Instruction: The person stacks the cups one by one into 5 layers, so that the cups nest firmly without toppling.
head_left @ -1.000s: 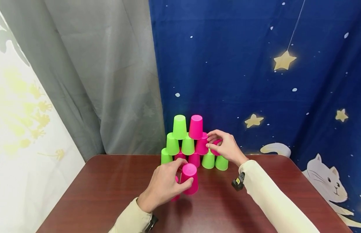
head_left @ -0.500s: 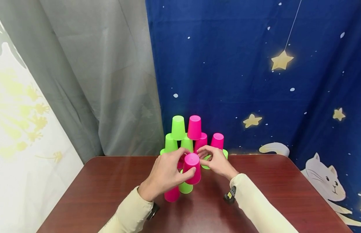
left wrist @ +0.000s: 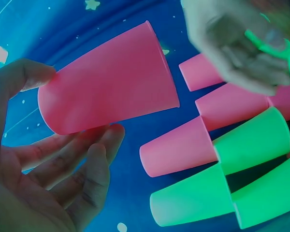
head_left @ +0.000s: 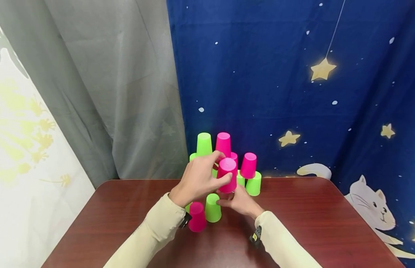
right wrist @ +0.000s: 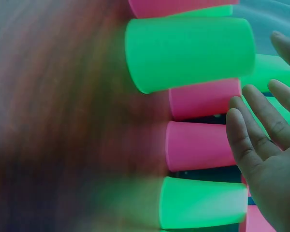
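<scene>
My left hand (head_left: 198, 178) pinches an upside-down pink plastic cup (head_left: 227, 176) between thumb and fingers, in the air before the stack. The left wrist view shows this pink cup (left wrist: 106, 79) apart from the stacked cups. Lower down, my right hand (head_left: 243, 201) has its fingers extended, fingertips close to a green cup (head_left: 213, 209) standing upside down on the table. Fingers spread, the right hand (right wrist: 275, 145) appears beside this green cup (right wrist: 191, 53) in the right wrist view; I cannot tell whether they touch. Left of it stands another pink cup (head_left: 197, 217).
Behind my hands rises a tiered stack of green and pink cups, topped by a green cup (head_left: 204, 144) and a pink cup (head_left: 223, 143). A pink cup (head_left: 248, 165) sits at the stack's right. The brown table (head_left: 311, 219) meets a curtain (head_left: 244, 74).
My left hand has lifted the pink cup up and slightly right, uncovering the front green cup. My right hand has come from the stack's right side down and left toward that green cup.
</scene>
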`<state>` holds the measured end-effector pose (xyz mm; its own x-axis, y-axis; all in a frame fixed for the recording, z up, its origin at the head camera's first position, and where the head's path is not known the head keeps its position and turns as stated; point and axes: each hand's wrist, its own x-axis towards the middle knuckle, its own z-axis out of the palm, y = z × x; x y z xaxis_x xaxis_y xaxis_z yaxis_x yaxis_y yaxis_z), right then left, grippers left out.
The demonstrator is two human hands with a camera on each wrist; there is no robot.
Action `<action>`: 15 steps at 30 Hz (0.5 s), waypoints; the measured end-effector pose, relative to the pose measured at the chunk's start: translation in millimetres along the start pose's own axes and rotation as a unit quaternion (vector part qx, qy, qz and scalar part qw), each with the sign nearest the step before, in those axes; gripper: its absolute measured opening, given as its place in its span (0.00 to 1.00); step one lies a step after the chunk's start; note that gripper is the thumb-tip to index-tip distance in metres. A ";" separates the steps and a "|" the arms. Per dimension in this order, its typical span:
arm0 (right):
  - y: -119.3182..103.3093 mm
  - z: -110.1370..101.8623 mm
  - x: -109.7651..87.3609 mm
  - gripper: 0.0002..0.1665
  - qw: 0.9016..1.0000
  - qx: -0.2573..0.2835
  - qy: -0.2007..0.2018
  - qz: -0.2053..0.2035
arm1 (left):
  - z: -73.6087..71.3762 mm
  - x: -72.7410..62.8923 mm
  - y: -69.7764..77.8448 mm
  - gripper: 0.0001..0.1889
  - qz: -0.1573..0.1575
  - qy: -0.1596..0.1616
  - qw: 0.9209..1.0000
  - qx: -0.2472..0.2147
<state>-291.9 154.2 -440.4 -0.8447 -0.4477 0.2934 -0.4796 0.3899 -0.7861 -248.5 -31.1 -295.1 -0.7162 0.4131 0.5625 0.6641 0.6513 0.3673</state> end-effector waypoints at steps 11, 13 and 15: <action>-3.3 9.3 -3.7 0.31 0.999 -0.017 -0.007 0.030 | 10.3 46.9 -7.6 0.20 -0.012 -0.022 1.000 0.005; -4.1 10.4 -4.4 0.30 0.999 -0.020 -0.008 0.028 | 12.7 53.1 -9.8 0.20 -0.014 -0.031 0.999 0.006; -4.0 11.2 -5.1 0.30 0.999 -0.024 -0.009 0.027 | 14.8 59.0 -12.1 0.20 -0.016 -0.037 0.999 0.011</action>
<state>-283.0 145.9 -444.8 -0.8656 -0.4389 0.2411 -0.4443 0.4512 -0.7740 -302.0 -5.2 -277.4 -0.7519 0.4368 0.4938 0.6358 0.6784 0.3680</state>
